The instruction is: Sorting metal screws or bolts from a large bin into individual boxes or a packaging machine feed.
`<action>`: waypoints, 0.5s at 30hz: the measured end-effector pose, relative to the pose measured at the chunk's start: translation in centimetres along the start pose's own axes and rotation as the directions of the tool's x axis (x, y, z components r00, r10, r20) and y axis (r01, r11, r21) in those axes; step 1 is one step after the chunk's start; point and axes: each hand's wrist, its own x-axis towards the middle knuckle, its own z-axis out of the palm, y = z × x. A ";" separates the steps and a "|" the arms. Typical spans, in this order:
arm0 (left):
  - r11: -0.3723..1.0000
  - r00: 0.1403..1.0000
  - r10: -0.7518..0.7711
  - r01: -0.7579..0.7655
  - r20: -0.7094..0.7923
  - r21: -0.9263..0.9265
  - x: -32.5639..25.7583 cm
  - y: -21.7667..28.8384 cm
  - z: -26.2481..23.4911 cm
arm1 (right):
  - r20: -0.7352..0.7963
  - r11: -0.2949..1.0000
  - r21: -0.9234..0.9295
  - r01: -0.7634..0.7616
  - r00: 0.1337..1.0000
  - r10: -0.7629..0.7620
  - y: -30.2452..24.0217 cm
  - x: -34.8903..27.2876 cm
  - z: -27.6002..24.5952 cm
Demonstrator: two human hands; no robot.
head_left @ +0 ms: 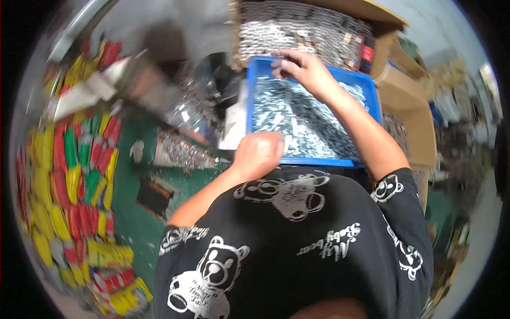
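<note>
A green floor (133,212) is seen on the left side, and on it many red, yellow and green packets (79,175) are spread in rows. A brown cardboard box (319,32) full of small silver pieces is placed at the top, behind a blue plastic tray (372,87). The tray is filled with small shiny silver sachets (297,117), and it is located directly in front of the person, whose black shirt with white bear prints (287,234) is seen below it.

The right hand (300,66) is stretched to the far edge of the tray, above the sachets, with the fingers bent downward; what is pinched by them cannot be told. The left hand (260,151) is closed into a loose fist at the near edge of the tray, just beside the sachets, and a small pale piece is seen at its fingers, but it cannot be told whether it is held.
</note>
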 end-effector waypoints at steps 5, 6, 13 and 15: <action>0.988 0.993 -0.115 0.114 0.007 0.103 0.5 1.5 0.6 | -0.371 0.955 0.037 -0.293 0.883 0.286 4.6 -16.6 -13.8; 0.988 0.992 -0.104 0.112 -0.073 0.108 0.1 1.6 0.9 | -0.441 0.951 0.036 -0.307 0.849 0.291 4.9 -20.5 -16.1; 0.976 0.995 -0.094 0.097 -0.027 0.195 -0.3 -0.8 1.4 | -0.907 0.746 0.221 -0.628 0.150 0.394 7.6 -50.3 -26.6; 0.976 0.999 -0.054 0.051 0.007 0.213 0.7 -0.8 1.4 | -0.921 0.426 0.141 -0.894 0.039 0.387 9.1 -57.6 -25.7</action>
